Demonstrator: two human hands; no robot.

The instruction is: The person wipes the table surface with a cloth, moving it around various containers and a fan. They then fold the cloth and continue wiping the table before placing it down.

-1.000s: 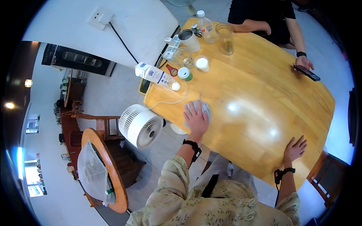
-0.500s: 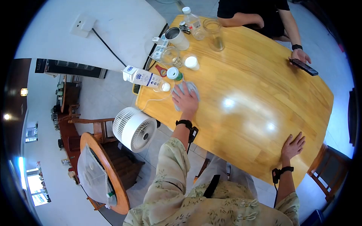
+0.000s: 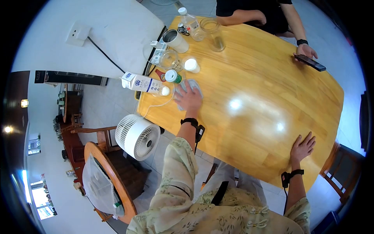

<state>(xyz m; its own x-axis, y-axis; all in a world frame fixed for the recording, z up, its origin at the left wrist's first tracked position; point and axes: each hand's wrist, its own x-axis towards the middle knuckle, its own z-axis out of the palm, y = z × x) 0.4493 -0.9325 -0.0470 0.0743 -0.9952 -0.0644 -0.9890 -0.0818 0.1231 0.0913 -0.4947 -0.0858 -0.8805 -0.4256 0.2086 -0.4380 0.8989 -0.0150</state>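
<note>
My left hand [image 3: 188, 99] lies flat with fingers spread on a light grey cloth [image 3: 197, 90] near the left edge of the wooden table [image 3: 249, 82]. Parts of the cloth show around the palm and fingers. Just beyond the fingertips stands a small cup with a white lid and green side [image 3: 173, 76]. A milk carton [image 3: 142, 82] and a small container with a white top [image 3: 165, 91] are to the left. My right hand [image 3: 302, 149] rests palm down on the table's near right part, fingers apart, holding nothing.
At the far left of the table stand a glass pitcher [image 3: 170, 60], white cup [image 3: 191, 65], metal tumbler [image 3: 176, 41], plastic bottle [image 3: 191, 25] and tall glass jar [image 3: 213, 36]. A white fan [image 3: 137, 136] is beside the near left edge. Across the table, another person's hand holds a phone [image 3: 310, 62].
The view has turned slightly, so the table items appear farther left. My left hand stays on the cloth with little shift against the table. My right hand keeps its place.
</note>
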